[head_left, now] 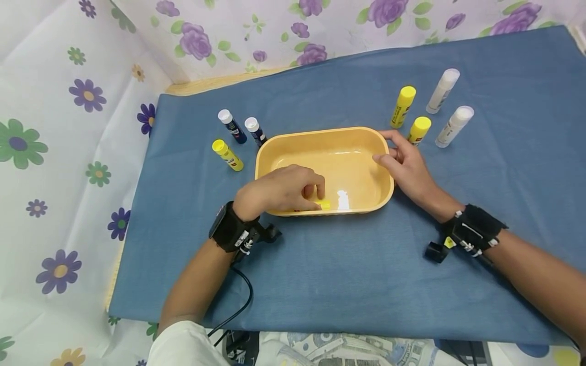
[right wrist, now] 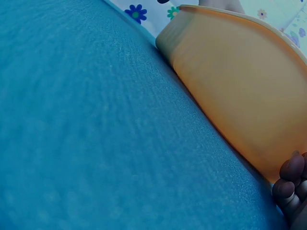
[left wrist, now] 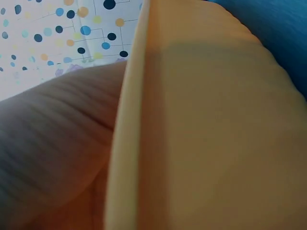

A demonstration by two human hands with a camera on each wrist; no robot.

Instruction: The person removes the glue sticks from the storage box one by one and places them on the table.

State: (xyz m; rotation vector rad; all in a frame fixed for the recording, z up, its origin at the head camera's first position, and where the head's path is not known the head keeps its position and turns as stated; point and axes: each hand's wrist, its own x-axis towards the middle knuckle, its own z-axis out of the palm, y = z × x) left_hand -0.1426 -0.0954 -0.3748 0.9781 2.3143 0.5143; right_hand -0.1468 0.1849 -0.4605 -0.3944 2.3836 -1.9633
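Observation:
A yellow plastic tray (head_left: 339, 137) with a raised rim rests on the blue cloth. My left hand (head_left: 284, 188) reaches over its near left rim, and its curled fingers and thumb hold a yellow glue stick (head_left: 324, 205) low by the near wall; most of that stick is hidden. At the tray's right end my right hand (head_left: 409, 170) grips the rim, thumb inside and fingers outside. In the left wrist view the tray wall (left wrist: 220, 120) hides the fingers. The right wrist view has fingertips (right wrist: 291, 167) against the tray's outer side (right wrist: 244, 86).
Left of the tray stand two dark blue glue sticks with white caps (head_left: 232, 126) (head_left: 255, 131) and a yellow one (head_left: 227, 155). Beyond my right hand are two yellow glue sticks (head_left: 403, 107) (head_left: 418, 130) and two white ones (head_left: 442, 91) (head_left: 454, 127). A cable (head_left: 249, 292) hangs from my left wrist.

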